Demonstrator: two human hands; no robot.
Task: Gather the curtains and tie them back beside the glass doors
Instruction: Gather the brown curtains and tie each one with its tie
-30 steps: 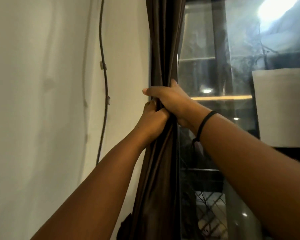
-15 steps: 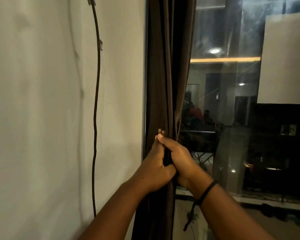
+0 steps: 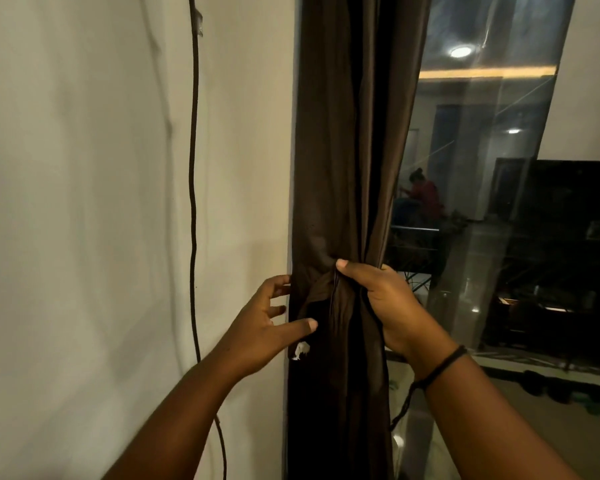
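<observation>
Curtain: dark brown satiny fabric curtain [image 3: 347, 150] hangs bunched between the pale wall [image 3: 84, 202] and the glass door [image 3: 482, 202].
Right hand: right hand [image 3: 381, 299] clenches the gathered folds at mid-height.
Left hand: left hand [image 3: 267, 327], fingers spread and loose, touches the curtain's wall-side edge.
Handling: looks soft, light and likely slippery; best held around the whole bundle where it narrows.
Tie: none visible yet.

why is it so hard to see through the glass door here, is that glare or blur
Head view: mostly glare, since the glass door mirrors a lit room with a ceiling light; the dim light leaves the curtain folds under the right hand nearly black; wide-angle distortion tilts the door frame.
</observation>
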